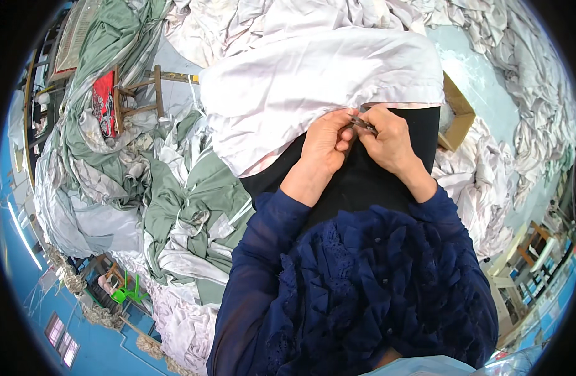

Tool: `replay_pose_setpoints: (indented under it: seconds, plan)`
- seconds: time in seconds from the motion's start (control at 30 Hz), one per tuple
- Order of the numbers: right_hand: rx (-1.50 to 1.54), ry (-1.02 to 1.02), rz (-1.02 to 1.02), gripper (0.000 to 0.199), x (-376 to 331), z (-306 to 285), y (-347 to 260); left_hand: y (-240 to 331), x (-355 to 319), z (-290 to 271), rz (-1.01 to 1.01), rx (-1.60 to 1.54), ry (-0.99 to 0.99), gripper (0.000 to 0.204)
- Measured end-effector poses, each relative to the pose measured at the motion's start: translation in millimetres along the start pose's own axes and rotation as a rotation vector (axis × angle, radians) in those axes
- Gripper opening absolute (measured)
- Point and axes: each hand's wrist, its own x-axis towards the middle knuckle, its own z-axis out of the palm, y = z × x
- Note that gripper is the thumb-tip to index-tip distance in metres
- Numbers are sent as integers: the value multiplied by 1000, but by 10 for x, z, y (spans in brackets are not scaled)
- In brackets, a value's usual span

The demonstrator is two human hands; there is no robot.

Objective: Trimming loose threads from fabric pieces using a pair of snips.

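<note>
A wide white cloth (325,72) lies over my lap, its near hem running up to my hands. My left hand (325,145) is closed, pinching the cloth's hem between thumb and forefinger with the other fingers curled. In my right hand (388,136) is a small dark metal tool that looks like thread snips (364,124). The tip of the tool meets the hem at my left fingertips, and the rest of it is partly covered by my fingers. Black fabric (344,182) covers my legs beneath both hands.
Heaps of green and white cloth (188,194) lie at my left, and pale crumpled cloth (476,182) is piled at the right and beyond my lap. A cardboard box (460,119) stands close by my right knee. Left are a wooden stool (141,100) and a green plastic stool (130,291).
</note>
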Motion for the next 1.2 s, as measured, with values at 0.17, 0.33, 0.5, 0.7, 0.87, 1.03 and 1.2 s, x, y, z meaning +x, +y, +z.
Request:
replay_pose_setpoints:
  seconds: [0.17,0.33,0.5,0.7,0.87,1.03,1.2]
  plan:
    - [240,-166,290,11,-77,-23,-1,1,-104,26,-21,-123,116,8]
    - [624,-230,519,29,-91,-81,25,-95,-218,-10,124,74,192,9]
    - [696,-428,653,36,4,-157,26,-158,-220,-182,255,231,112,11]
    - [699,-443,715,34,83,-140,4,-178,-252,-146,290,264,104,12]
    - [767,-440,766,32,91,-94,20,-180,-249,-161,300,281,71,13]
    - [764,-424,766,32,95,-59,33,-195,-242,-187,306,292,70,13]
    - [779,-431,778,32,79,-85,56,-192,-237,-153,312,268,78,13]
